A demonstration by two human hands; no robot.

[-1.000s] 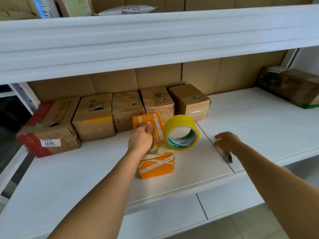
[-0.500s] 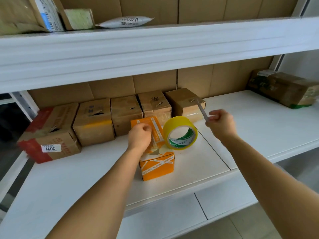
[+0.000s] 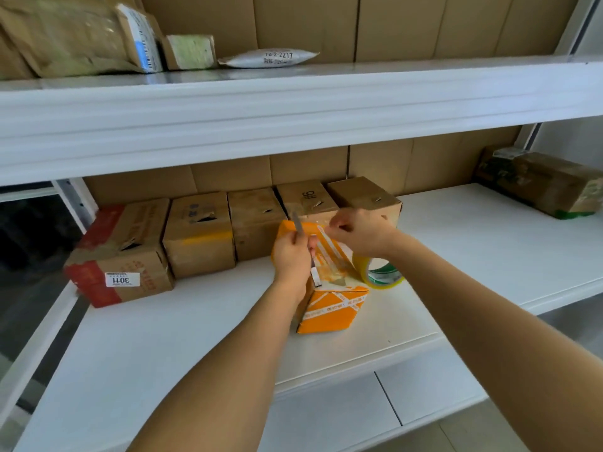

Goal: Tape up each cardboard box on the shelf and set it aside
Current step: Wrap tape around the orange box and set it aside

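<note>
Head view: an orange cardboard box (image 3: 329, 308) stands on the white shelf (image 3: 182, 327), with both hands over its top. The left hand (image 3: 292, 256) is curled round a thin grey blade (image 3: 297, 223), seemingly a cutter, at the box's left top edge. The right hand (image 3: 360, 231) is closed just right of that grip, apparently pinching clear tape, though this is hard to tell. A yellow tape roll (image 3: 380, 274) lies below the right wrist, touching the box. Brown cardboard boxes (image 3: 199, 236) line the back beyond both hands.
</note>
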